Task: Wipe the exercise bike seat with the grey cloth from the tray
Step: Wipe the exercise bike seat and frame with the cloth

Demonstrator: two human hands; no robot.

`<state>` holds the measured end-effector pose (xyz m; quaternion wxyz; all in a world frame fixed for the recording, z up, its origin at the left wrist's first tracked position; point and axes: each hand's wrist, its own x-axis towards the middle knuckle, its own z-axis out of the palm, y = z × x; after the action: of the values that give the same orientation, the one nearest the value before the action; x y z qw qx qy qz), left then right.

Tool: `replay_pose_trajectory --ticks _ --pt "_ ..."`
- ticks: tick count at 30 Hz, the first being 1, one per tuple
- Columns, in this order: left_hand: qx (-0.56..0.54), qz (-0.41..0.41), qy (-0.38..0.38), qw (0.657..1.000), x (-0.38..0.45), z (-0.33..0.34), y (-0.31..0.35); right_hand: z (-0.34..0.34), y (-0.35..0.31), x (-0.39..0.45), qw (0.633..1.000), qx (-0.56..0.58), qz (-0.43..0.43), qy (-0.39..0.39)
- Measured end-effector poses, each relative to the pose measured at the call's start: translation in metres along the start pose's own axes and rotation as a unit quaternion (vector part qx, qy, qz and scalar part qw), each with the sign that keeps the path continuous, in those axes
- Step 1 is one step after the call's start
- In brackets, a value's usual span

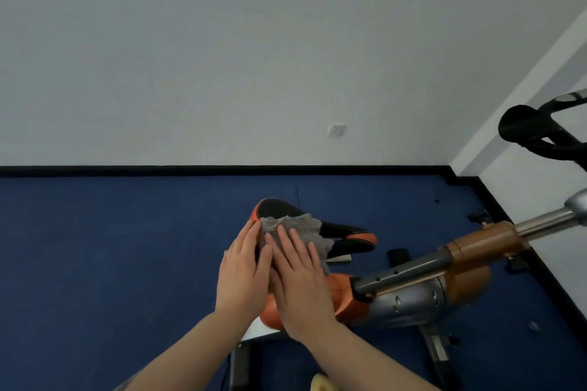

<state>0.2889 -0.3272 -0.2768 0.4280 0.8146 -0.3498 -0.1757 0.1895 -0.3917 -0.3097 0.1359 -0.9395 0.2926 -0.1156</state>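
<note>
Fuzzy grey cloth [295, 228] spread over the middle of the black-and-orange padded exercise bike seat [317, 232], near the centre of the scene, above dark blue carpet [111, 247]. Right hand [298, 282] flat on the near part of the cloth, fingers extended and slightly spread, palm down, pressing rather than gripping. Left hand [244, 273] just beside it on the left, fingers straight and together, fingertips touching the left edge of the cloth and the orange rim of the seat. Thumbs and inner edges of both hands overlapping or touching; exact contact hard to tell. Far edge of the cloth ragged, reaching past the fingertips toward the black top of the seat; right corner hanging over the seat's right side. Narrow nose of the seat pointing right, uncovered. Orange and silver bike frame [413, 289] below and to the right of the hands, with a chrome post [546, 220] rising toward the right edge. Black handlebar [533, 130] at far right. White wall [222, 57] beyond, with a white socket [336, 129] above the black skirting [190, 170].
</note>
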Motion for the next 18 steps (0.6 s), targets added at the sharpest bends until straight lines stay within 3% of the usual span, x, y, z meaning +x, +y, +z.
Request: replay_pose_trajectory --ticks 9,14,18 --pt "0.096 -0.017 0.011 0.995 0.006 0.029 0.014 -0.028 0.102 -0.003 0.995 -0.018 0.099 0.022" --pt "0.157 -0.009 0.028 0.987 0.006 0.035 0.008 -0.043 0.115 0.026 0.982 0.018 0.188 0.017" --pt "0.177 -0.004 0.038 0.983 0.005 0.037 0.006 -0.034 0.094 0.013 0.994 -0.053 0.098 -0.004"
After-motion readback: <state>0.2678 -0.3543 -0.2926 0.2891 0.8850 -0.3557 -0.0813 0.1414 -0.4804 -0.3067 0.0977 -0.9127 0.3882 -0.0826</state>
